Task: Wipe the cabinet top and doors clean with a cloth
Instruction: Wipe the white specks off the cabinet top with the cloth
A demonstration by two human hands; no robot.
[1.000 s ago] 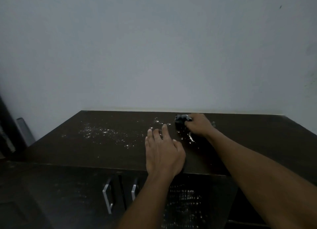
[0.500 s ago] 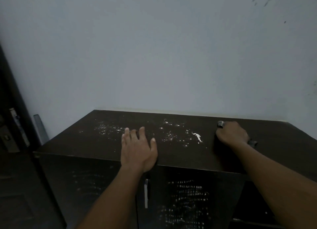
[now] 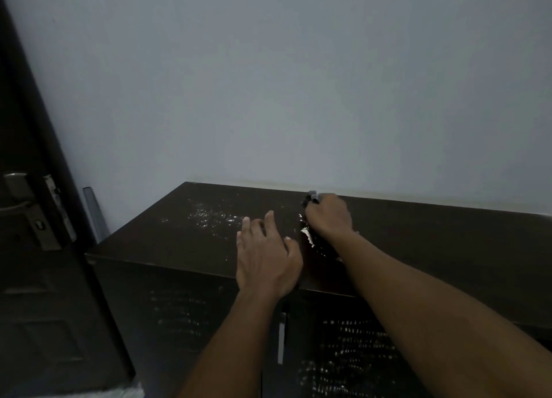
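A dark brown cabinet top [image 3: 433,242] stands against a pale wall, with white powdery specks [image 3: 209,215] scattered on its left half. My right hand [image 3: 328,217] is closed on a dark cloth [image 3: 310,199], pressing it onto the top near the back edge; a white smear [image 3: 307,236] lies just in front of it. My left hand [image 3: 267,255] rests flat on the top by the front edge, fingers spread. Below, the cabinet doors [image 3: 185,317] carry white speckled marks, and a silver handle [image 3: 280,342] shows between them.
A dark door [image 3: 33,278] with a metal lever handle [image 3: 16,200] stands at the left, close to the cabinet's left end. A grey strip [image 3: 94,215] leans in the gap against the wall. The pale wall [image 3: 298,84] rises behind the cabinet.
My right hand has swept the cloth leftward and toward the back, gathering powder into a smear. My left hand stays flat on the front edge. The view has shifted left.
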